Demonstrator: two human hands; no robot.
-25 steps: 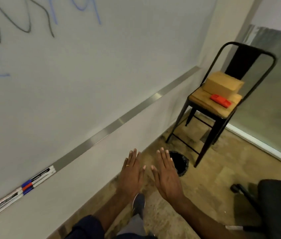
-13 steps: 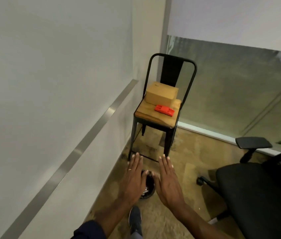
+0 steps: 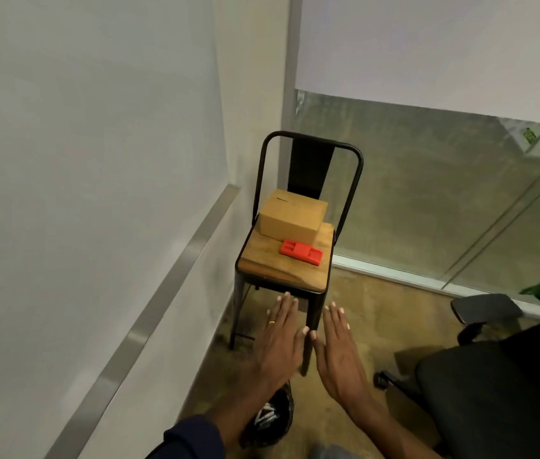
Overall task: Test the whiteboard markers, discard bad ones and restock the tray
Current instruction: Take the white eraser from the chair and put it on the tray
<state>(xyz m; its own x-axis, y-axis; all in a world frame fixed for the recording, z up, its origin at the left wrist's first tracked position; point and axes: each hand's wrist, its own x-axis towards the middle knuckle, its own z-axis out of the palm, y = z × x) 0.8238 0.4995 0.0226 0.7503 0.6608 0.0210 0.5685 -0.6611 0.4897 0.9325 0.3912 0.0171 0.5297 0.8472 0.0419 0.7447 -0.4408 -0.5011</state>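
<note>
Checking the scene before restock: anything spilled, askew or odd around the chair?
Nothing stands out. The cardboard box and red object sit flat on the chair seat, the bin stands upright with its contents inside; left hand and right hand are empty.

Both hands, left (image 3: 278, 342) and right (image 3: 340, 354), reach forward palms down, fingers straight, thumbs nearly touching.

No lettering is showing clearly enough to be read anywhere in this view. A short dark mark is sitting on top of the cardboard box (image 3: 290, 215) on the chair (image 3: 272, 270), too small to make out. A small green sign (image 3: 529, 134) beyond the glass (image 3: 427, 193) is blurring past legibility.
</note>
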